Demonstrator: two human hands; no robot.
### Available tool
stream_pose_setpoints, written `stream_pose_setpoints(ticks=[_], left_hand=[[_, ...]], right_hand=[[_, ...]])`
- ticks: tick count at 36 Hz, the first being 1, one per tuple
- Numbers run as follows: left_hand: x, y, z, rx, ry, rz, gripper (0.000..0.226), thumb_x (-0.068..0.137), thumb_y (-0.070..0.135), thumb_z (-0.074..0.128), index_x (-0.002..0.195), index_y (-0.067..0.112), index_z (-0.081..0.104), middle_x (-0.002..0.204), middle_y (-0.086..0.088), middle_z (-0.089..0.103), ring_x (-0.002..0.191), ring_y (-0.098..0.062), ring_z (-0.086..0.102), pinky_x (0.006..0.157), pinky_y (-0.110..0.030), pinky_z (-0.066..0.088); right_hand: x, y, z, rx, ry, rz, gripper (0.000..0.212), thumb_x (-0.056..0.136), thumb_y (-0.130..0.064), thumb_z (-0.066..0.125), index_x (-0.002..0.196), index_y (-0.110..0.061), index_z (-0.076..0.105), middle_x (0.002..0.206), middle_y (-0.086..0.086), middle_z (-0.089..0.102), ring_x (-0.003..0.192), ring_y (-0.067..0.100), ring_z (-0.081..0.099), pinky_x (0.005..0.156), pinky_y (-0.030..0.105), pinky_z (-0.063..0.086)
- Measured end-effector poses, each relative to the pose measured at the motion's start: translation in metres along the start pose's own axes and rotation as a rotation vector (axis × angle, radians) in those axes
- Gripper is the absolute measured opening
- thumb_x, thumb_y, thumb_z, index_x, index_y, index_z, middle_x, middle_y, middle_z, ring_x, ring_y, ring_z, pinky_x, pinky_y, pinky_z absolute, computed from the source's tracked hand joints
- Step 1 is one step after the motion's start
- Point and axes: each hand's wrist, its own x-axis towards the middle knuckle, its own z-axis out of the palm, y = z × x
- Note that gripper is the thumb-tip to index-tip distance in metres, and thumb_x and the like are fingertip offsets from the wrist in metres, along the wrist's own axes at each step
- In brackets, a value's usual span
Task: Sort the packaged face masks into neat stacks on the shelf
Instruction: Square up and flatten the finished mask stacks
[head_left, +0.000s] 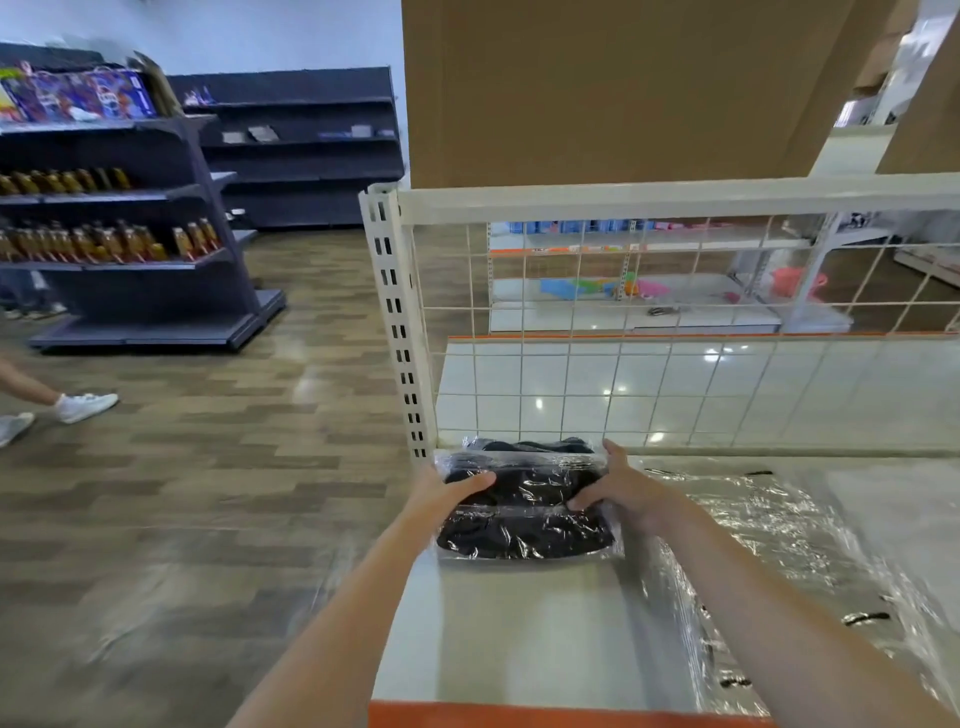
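Observation:
A stack of black face masks in clear plastic packets (524, 512) lies at the back left corner of the white shelf (519, 634). My left hand (449, 491) grips the stack's left edge, thumb on top. My right hand (621, 491) holds the right edge, its fingers curled onto the top packet. To the right, a loose heap of clear packets (789, 561) covers the shelf, with a few dark ear loops showing.
A white slotted upright (400, 322) and a wire grid back panel (675, 332) bound the shelf. A large cardboard box (597, 88) sits on top. The shelf's orange front edge (519, 714) is near me. Dark shelving with bottles (109, 239) stands left; a person's feet (83, 405) cross the floor.

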Motion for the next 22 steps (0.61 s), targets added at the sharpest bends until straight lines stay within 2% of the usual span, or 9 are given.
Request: stream_pose_setpoints(ticks=[2, 5, 9, 10, 13, 14, 16, 19, 22], left_hand=[[0.005, 0.004, -0.001, -0.094, 0.002, -0.056, 0.112, 0.035, 0.046, 0.092, 0.127, 0.015, 0.036, 0.126, -0.008, 0.053, 0.118, -0.027, 0.054, 0.105, -0.046, 0.041], [0.01, 0.011, -0.003, -0.173, -0.056, -0.11, 0.083, 0.054, 0.023, 0.087, 0.122, -0.002, 0.048, 0.109, -0.018, 0.065, 0.095, -0.031, 0.067, 0.084, -0.042, 0.056], [0.016, 0.013, -0.008, -0.214, -0.126, -0.153, 0.058, 0.066, 0.014, 0.081, 0.118, -0.001, 0.059, 0.102, -0.02, 0.07, 0.085, -0.029, 0.07, 0.067, -0.033, 0.057], [0.017, 0.013, -0.008, -0.209, -0.128, -0.169, 0.056, 0.068, 0.015, 0.08, 0.117, 0.0, 0.059, 0.103, -0.02, 0.07, 0.084, -0.029, 0.07, 0.066, -0.033, 0.057], [0.016, 0.014, -0.01, -0.187, -0.155, -0.195, 0.053, 0.07, 0.017, 0.078, 0.117, 0.0, 0.06, 0.103, -0.019, 0.07, 0.083, -0.028, 0.069, 0.07, -0.034, 0.055], [0.015, 0.015, -0.011, -0.177, -0.169, -0.2, 0.049, 0.072, 0.016, 0.077, 0.116, 0.001, 0.06, 0.103, -0.019, 0.07, 0.084, -0.028, 0.069, 0.071, -0.034, 0.056], [0.009, 0.015, -0.014, -0.181, -0.205, -0.219, 0.041, 0.076, 0.015, 0.074, 0.113, 0.005, 0.062, 0.1, -0.017, 0.071, 0.084, -0.028, 0.069, 0.071, -0.034, 0.056], [0.001, 0.008, -0.02, -0.216, -0.242, -0.185, 0.045, 0.074, 0.011, 0.074, 0.116, 0.006, 0.059, 0.101, -0.018, 0.07, 0.086, -0.03, 0.069, 0.071, -0.036, 0.058], [-0.008, -0.005, -0.025, -0.214, -0.178, -0.042, 0.082, 0.054, 0.02, 0.09, 0.126, 0.007, 0.052, 0.113, -0.016, 0.068, 0.103, -0.031, 0.066, 0.093, -0.047, 0.051]], right_hand=[[0.002, 0.002, -0.003, 0.073, -0.02, 0.001, 0.126, 0.061, 0.01, 0.076, 0.149, -0.027, -0.006, 0.154, 0.023, 0.003, 0.13, 0.04, 0.035, 0.108, 0.051, 0.033], [0.001, 0.0, -0.006, 0.13, -0.077, 0.018, 0.147, 0.041, -0.006, 0.092, 0.15, -0.028, -0.004, 0.141, 0.03, 0.029, 0.08, 0.019, 0.061, 0.075, 0.033, 0.055], [0.008, 0.001, -0.011, 0.129, -0.031, 0.099, 0.129, 0.041, -0.006, 0.091, 0.146, -0.018, 0.016, 0.132, 0.022, 0.043, 0.107, 0.033, 0.052, 0.089, 0.041, 0.044], [0.007, 0.0, -0.01, 0.085, -0.047, 0.13, 0.117, 0.038, -0.009, 0.093, 0.138, -0.013, 0.031, 0.116, 0.021, 0.056, 0.096, 0.033, 0.056, 0.083, 0.04, 0.047], [-0.002, -0.003, -0.007, 0.08, -0.109, 0.116, 0.023, 0.065, 0.001, 0.08, 0.077, -0.004, 0.06, 0.059, 0.006, 0.063, 0.071, 0.023, 0.056, 0.075, 0.03, 0.044], [-0.005, -0.006, -0.006, 0.057, -0.139, 0.098, 0.017, 0.072, 0.005, 0.073, 0.084, -0.003, 0.065, 0.063, 0.006, 0.067, 0.076, 0.022, 0.06, 0.08, 0.03, 0.045], [-0.006, -0.005, -0.006, 0.081, -0.162, 0.065, 0.073, 0.07, 0.01, 0.072, 0.135, -0.004, 0.041, 0.102, 0.018, 0.068, 0.1, 0.028, 0.063, 0.09, 0.037, 0.048], [-0.011, -0.005, 0.001, 0.04, -0.118, 0.033, 0.12, 0.062, 0.001, 0.082, 0.149, -0.017, 0.001, 0.147, 0.021, 0.03, 0.13, 0.031, 0.038, 0.104, 0.041, 0.039], [-0.018, 0.006, 0.008, -0.016, -0.101, -0.056, 0.1, 0.066, 0.005, 0.078, 0.141, -0.016, 0.014, 0.142, 0.009, 0.034, 0.129, 0.027, 0.037, 0.107, 0.039, 0.034]])
